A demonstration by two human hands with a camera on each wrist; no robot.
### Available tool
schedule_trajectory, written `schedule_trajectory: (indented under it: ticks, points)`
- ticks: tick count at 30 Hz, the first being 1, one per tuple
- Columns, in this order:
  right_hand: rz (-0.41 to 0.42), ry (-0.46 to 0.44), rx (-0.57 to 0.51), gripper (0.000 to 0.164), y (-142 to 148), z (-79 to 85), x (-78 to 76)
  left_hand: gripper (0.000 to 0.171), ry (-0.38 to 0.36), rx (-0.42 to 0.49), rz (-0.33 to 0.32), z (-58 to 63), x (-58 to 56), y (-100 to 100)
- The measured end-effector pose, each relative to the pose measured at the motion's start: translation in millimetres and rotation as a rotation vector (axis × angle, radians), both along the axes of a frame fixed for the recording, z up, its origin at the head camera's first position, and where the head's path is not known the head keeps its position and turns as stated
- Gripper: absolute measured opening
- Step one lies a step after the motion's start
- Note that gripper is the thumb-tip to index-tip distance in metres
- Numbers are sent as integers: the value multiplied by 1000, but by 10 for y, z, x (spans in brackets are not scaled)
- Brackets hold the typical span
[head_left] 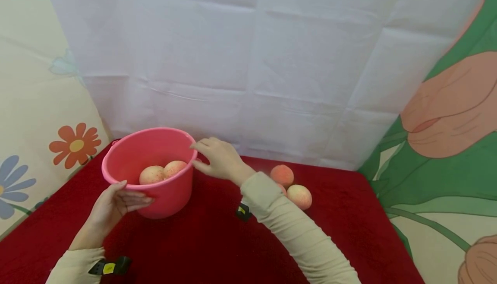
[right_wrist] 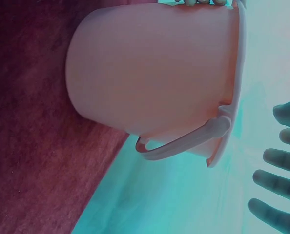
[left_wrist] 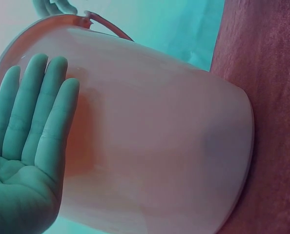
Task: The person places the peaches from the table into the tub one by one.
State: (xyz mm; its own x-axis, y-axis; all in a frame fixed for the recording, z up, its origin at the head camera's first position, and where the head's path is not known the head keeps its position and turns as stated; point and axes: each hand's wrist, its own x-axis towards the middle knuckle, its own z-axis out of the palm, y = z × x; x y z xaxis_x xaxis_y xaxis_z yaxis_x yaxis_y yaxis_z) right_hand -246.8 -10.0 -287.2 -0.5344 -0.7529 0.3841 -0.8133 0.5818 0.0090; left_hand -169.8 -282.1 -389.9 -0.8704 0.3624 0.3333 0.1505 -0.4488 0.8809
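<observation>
A pink plastic bucket (head_left: pixel 171 200) stands on a red cloth, with peaches (head_left: pixel 151 175) inside it. At its near left rim is my left hand (head_left: pixel 116 204), thumb by the rim and straight fingers in front of the outer wall. The left wrist view shows the left palm and extended fingers (left_wrist: pixel 40 112) before the bucket wall; whether they touch it I cannot tell. My right hand (head_left: pixel 217 156) is beside the right rim, fingers loosely bent. In the right wrist view its spread fingers (right_wrist: pixel 277 183) are apart from the bucket and hold nothing.
Right of the bucket, several peaches (head_left: pixel 299 196) lie together on the red cloth (head_left: pixel 209 249), beyond my right forearm. A white cloth (head_left: pixel 248 59) hangs behind the table. The bucket's handle (right_wrist: pixel 184 144) hangs down outside its wall.
</observation>
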Motion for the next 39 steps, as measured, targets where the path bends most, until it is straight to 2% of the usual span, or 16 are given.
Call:
schedule_trajectory:
  ticks: [5,16,23,32,39]
  points:
    - [6,-1,-12,34,80,-54,-12,62,1,4,-4,1,-1,-5]
    - [-62,-23,17,34,251,-185,-29,62,19,22,-20,0,-7,-11]
    - [-61,-26,5,33,349,-263,-40,62,21,43,-38,-4,-9,-11]
    - [-39,-14,-8,36,589,-446,-98,62,15,9,-11,-1,-13,-10]
    - [-59,-84,32,39,746,-531,-103,62,20,21,-29,-7,-11,-11]
